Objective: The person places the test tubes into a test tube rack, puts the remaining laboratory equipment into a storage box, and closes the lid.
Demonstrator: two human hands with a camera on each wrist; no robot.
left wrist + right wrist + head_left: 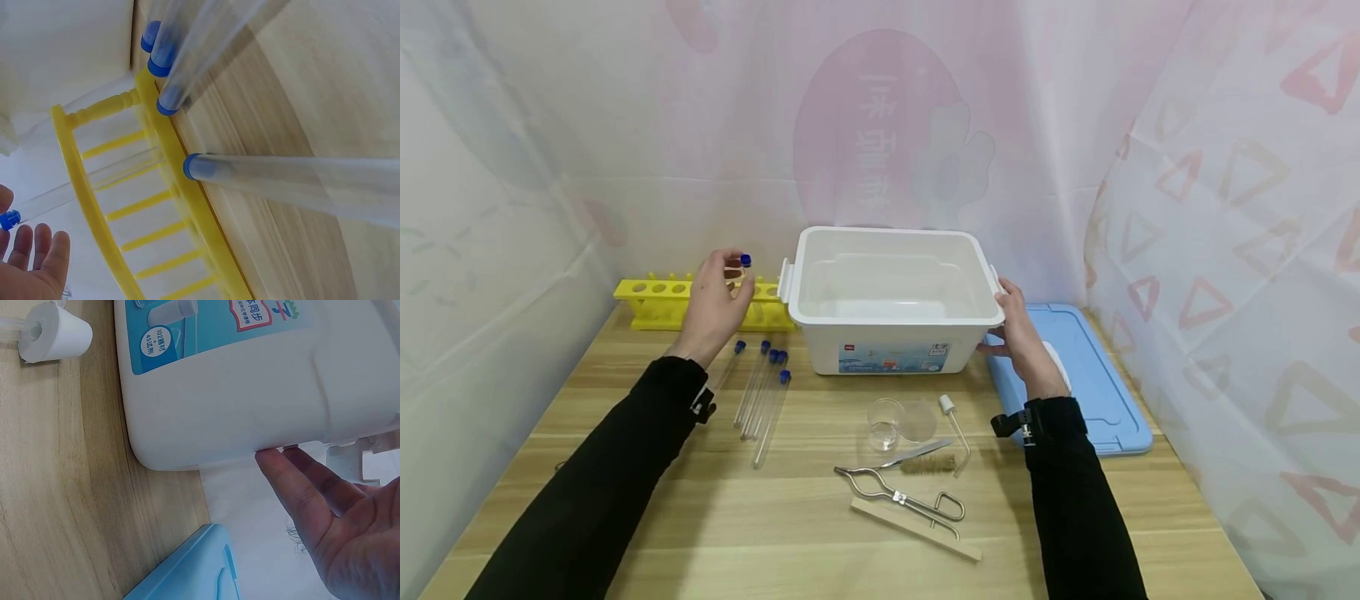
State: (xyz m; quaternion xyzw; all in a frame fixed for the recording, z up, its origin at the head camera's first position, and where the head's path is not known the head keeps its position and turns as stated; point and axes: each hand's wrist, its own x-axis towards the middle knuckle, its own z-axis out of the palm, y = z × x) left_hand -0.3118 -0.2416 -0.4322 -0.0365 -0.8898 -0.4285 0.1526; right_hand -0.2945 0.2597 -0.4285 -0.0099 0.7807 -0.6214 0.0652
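Note:
My left hand [711, 304] is raised at the yellow test tube rack [643, 292] and pinches a test tube by its blue cap [746, 260]. In the left wrist view the clear tube [50, 199] slants through the rack's top bar towards its base. My right hand [1028, 346] is at the right side of the white plastic bin [820, 354], under its rim. The right wrist view has its extended fingers [290, 487] touching the bin's side wall. Several more blue-capped test tubes [767, 408] lie on the table below the rack.
The blue lid [1112, 417] lies right of the bin. In front are a small clear cup [883, 433], a stopper with a bent tube [947, 406], a brush [928, 465], tweezers [925, 450], crucible tongs [898, 497] and a wooden strip [917, 529]. Curtains [1217, 250] surround the table.

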